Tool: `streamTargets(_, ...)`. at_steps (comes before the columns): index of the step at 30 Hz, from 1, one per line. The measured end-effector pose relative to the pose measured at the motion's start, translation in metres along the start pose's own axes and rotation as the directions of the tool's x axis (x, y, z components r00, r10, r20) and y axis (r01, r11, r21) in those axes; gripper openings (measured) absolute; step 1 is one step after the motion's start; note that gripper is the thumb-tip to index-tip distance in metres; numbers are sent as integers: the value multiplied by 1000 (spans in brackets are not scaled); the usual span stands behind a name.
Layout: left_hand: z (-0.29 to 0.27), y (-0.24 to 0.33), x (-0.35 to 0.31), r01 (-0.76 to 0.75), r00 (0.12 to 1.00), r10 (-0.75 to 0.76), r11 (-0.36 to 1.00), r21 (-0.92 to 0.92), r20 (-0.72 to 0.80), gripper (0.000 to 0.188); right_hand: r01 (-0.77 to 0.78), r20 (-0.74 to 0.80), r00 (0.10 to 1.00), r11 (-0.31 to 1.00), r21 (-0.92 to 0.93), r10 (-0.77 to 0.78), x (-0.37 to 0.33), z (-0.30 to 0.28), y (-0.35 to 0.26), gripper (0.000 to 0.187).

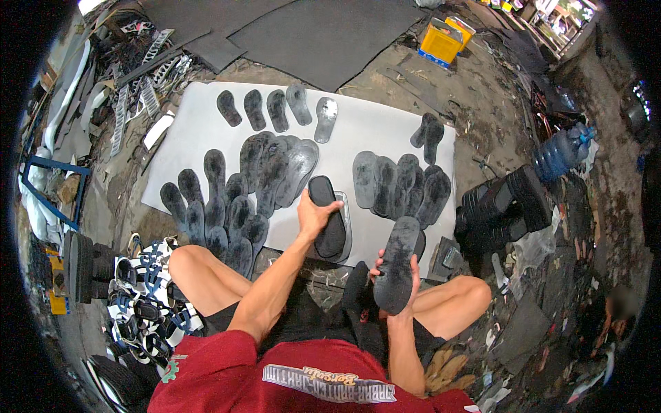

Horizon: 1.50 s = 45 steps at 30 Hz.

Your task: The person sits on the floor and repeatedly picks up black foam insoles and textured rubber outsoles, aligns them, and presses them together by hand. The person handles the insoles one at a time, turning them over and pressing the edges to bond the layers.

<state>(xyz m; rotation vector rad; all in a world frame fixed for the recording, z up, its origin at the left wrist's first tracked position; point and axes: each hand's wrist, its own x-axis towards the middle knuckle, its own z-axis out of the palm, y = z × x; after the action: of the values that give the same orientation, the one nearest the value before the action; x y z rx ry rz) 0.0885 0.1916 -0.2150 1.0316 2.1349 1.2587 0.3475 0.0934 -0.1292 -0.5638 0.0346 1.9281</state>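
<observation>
Black sole [330, 239], dead centre, and the left hand [315, 217] has it gripped; right hand [410, 292] clutches another dark sole [399, 251] at four o'clock! Yellow container [439, 44] at one, contents unclear; blue jug [556, 155] lying towards three. White sheet [196, 120] spread beneath, grimy floor [392, 88] all around.

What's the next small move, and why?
I'd probably bring the smudged sole in the right hand toward the black sole: the left hand grips that one, and the two soles are apart.
</observation>
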Motion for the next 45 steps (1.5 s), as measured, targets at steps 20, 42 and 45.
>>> streamTargets(20, -182, 136, -103, 294, 930, 226, 20, -956, 291, 80, 589, 687, 697, -382, -712, -205, -71, 169, 73, 50)
streamTargets(42, -164, 146, -111, 371, 871, 376, -80, -925, 317, 87, 563, 698, 681, -452, -692, -222, -72, 159, 88, 53)
streamTargets(45, -164, 144, -112, 393, 871, 358, -101, -914, 336, 86, 553, 690, 690, -455, -698, -221, -71, 157, 89, 53)
